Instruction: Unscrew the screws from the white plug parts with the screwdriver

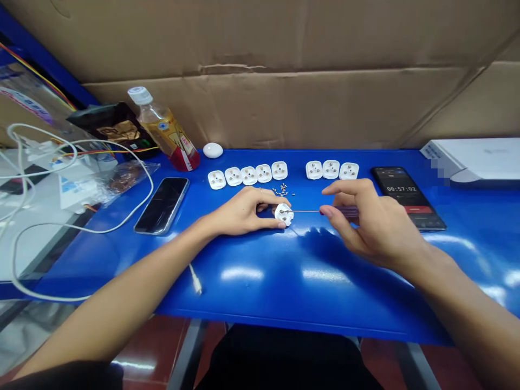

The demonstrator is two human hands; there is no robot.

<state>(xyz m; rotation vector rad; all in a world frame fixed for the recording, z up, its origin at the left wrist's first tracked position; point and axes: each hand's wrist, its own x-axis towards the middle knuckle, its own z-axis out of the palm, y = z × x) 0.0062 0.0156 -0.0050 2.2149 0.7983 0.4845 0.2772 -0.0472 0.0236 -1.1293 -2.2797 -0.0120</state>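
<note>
My left hand [254, 211] grips a small white round plug part [284, 215] against the blue tabletop, thumb below it and fingers above. My right hand [371, 222] holds a screwdriver [304, 211] by its dark handle, the thin shaft lying nearly level and its tip at the held part. Just above that part is a little heap of small brass-coloured screws [282, 190]. Behind stand white square plug pieces with metal contacts, in two groups: several on the left [248, 175] and three on the right [331, 169].
A phone [162, 206] and a bottle [168, 130] are at left, near tangled white cables [52, 223]. A white oval object [213, 150] sits behind. Another phone [408, 197] showing a timer and a white box [479, 157] are at right. A cable connector [197, 284] lies in front.
</note>
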